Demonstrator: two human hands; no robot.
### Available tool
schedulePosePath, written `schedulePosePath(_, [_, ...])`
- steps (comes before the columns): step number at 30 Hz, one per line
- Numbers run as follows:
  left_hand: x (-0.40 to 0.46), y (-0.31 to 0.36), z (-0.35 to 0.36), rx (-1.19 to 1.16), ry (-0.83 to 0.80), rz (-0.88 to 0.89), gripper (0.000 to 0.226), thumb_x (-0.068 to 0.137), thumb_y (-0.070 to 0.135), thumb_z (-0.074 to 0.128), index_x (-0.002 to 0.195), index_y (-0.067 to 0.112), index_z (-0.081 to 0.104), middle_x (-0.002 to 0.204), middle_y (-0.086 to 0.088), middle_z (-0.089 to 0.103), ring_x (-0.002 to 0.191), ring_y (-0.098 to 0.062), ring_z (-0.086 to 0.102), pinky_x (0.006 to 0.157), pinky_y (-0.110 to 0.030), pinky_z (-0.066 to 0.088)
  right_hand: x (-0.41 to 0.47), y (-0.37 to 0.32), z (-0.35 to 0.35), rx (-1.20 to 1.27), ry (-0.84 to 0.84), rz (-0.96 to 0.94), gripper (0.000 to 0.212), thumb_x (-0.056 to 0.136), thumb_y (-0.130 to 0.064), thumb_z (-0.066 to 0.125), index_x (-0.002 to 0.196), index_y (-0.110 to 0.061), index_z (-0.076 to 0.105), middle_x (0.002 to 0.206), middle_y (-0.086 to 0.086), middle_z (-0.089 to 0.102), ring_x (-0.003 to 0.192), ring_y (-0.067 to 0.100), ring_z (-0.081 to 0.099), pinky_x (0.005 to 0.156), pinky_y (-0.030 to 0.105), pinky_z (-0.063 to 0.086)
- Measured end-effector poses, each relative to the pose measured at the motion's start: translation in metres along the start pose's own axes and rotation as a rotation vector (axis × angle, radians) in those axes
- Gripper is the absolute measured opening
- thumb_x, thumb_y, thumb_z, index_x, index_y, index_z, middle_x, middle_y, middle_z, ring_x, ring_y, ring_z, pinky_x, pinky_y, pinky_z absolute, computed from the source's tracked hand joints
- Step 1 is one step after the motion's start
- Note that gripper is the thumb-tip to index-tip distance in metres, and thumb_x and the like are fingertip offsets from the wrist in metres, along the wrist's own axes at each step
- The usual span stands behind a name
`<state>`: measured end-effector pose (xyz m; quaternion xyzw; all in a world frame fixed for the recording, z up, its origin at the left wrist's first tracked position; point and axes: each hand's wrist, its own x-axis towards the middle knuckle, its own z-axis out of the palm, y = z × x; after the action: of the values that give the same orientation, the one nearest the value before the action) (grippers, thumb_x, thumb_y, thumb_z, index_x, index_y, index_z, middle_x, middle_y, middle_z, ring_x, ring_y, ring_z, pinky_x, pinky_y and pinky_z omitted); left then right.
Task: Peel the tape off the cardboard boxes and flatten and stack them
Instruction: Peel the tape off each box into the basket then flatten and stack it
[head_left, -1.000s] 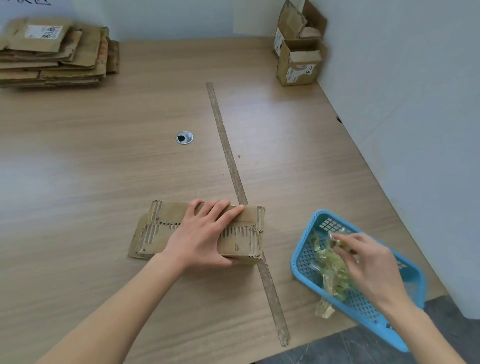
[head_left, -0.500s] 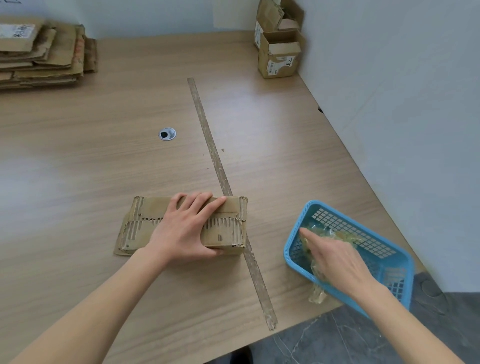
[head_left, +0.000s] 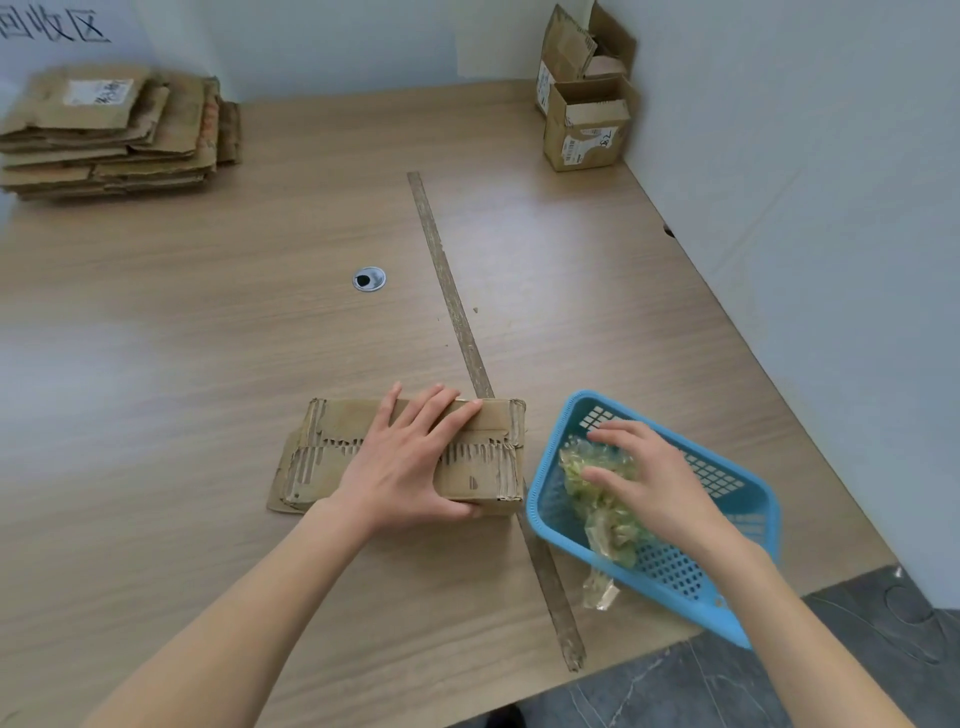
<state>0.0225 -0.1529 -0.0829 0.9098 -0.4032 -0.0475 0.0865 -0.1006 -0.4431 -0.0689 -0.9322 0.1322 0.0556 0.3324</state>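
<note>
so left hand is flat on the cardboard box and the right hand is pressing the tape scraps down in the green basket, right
Not quite: the head view shows the basket is blue, not green. The rest holds: the left hand lies flat on the cardboard box, and the right hand presses the tape scraps down.

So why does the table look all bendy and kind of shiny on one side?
Head view: the wide-angle lens bows the table edges and the worn strip; soft pale glare lies on its left side; both hands cast only faint shadows; the picture is slightly soft all over.

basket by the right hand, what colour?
Light blue basket, perforated walls and floor; head view.
</note>
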Motion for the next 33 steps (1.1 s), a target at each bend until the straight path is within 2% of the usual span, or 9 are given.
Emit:
schedulePosePath(4, [-0.001, 0.001, -0.001, -0.018, -0.013, -0.014, 0.123, 0.062, 0.092, 0.054, 0.162, 0.033, 0.015, 0.166, 0.004, 0.023, 0.157, -0.015, 0.008, 0.125, -0.055, -0.005, 0.007, -0.001, 0.005, 0.082, -0.197, 0.120, 0.051, 0.081, -0.048, 0.080, 0.129, -0.040, 0.063, 0.133, -0.023, 0.057, 0.128, 0.004, 0.052, 0.112, 0.034, 0.041])
schedulePosePath(8, [0.002, -0.001, 0.000, -0.014, -0.015, -0.016, 0.122, 0.062, 0.093, 0.053, 0.162, 0.033, 0.015, 0.167, 0.004, 0.022, 0.157, -0.016, 0.008, 0.125, -0.056, -0.004, 0.011, 0.011, -0.001, 0.318, -0.343, 0.209, 0.076, 0.058, -0.077, 0.083, 0.126, -0.050, 0.064, 0.134, -0.025, 0.060, 0.127, 0.003, 0.054, 0.113, 0.039, 0.043])
schedulePosePath(11, [-0.001, 0.001, 0.002, 0.014, -0.002, -0.021, 0.121, 0.063, 0.094, 0.048, 0.162, 0.032, 0.013, 0.168, 0.003, 0.018, 0.157, -0.017, 0.006, 0.124, -0.058, -0.004, 0.011, 0.020, 0.002, 0.143, -0.321, 0.162, 0.085, 0.056, -0.087, 0.075, 0.131, -0.052, 0.058, 0.135, -0.028, 0.054, 0.125, -0.001, 0.051, 0.108, 0.033, 0.043])
schedulePosePath(18, [-0.012, -0.001, -0.013, -0.123, -0.014, -0.087, 0.122, 0.065, 0.100, 0.040, 0.163, 0.035, 0.007, 0.170, 0.013, -0.008, 0.155, -0.006, -0.014, 0.122, -0.059, -0.014, 0.025, 0.019, -0.010, -0.156, -0.002, 0.068, 0.086, 0.083, -0.067, 0.064, 0.155, -0.028, 0.038, 0.165, -0.011, 0.025, 0.150, 0.013, 0.027, 0.117, 0.043, 0.032])
schedulePosePath(22, [-0.026, -0.020, -0.032, -0.311, 0.255, -0.270, 0.071, 0.096, 0.072, 0.036, 0.153, 0.030, 0.041, 0.165, 0.011, 0.028, 0.154, -0.008, 0.018, 0.127, -0.051, 0.000, 0.018, -0.030, -0.004, -0.092, 0.202, -0.145, 0.080, 0.088, -0.069, 0.047, 0.153, -0.023, 0.041, 0.161, -0.011, 0.032, 0.147, 0.009, 0.032, 0.114, 0.039, 0.037])
schedulePosePath(24, [-0.034, -0.034, -0.038, -0.338, 0.353, -0.454, 0.051, 0.101, 0.048, 0.055, 0.145, 0.022, 0.054, 0.154, 0.002, 0.049, 0.145, -0.018, 0.039, 0.124, -0.050, 0.019, 0.013, -0.064, 0.008, -0.105, 0.069, -0.302, 0.078, 0.091, -0.073, 0.047, 0.156, -0.035, 0.031, 0.162, -0.018, 0.027, 0.147, 0.001, 0.028, 0.118, 0.034, 0.032])
schedulePosePath(26, [-0.041, -0.046, -0.045, -0.381, 0.283, -0.613, 0.045, 0.098, 0.036, 0.064, 0.139, 0.016, 0.060, 0.146, -0.003, 0.057, 0.137, -0.022, 0.048, 0.115, -0.041, 0.034, 0.009, -0.089, 0.029, -0.206, -0.100, -0.396, 0.088, 0.084, -0.079, 0.053, 0.157, -0.042, 0.021, 0.167, -0.022, 0.010, 0.152, 0.002, 0.015, 0.120, 0.030, 0.022])
schedulePosePath(29, [-0.048, -0.053, -0.052, -0.439, 0.078, -0.638, 0.055, 0.097, 0.037, 0.067, 0.144, 0.011, 0.056, 0.152, -0.002, 0.050, 0.141, -0.019, 0.044, 0.114, -0.030, 0.031, 0.003, -0.104, 0.049, -0.287, -0.095, -0.381, 0.073, 0.083, -0.055, 0.075, 0.145, -0.036, 0.042, 0.169, -0.015, 0.007, 0.157, 0.014, 0.006, 0.122, 0.041, 0.030])
schedulePosePath(33, [-0.048, -0.059, -0.064, -0.507, -0.068, -0.637, 0.073, 0.095, 0.053, 0.064, 0.153, 0.013, 0.044, 0.163, 0.002, 0.036, 0.149, -0.016, 0.033, 0.120, -0.032, 0.026, -0.019, -0.100, 0.056, -0.108, 0.057, -0.503, 0.033, 0.082, -0.013, 0.079, 0.100, -0.027, 0.055, 0.160, -0.002, 0.038, 0.151, 0.020, 0.030, 0.115, 0.050, 0.041])
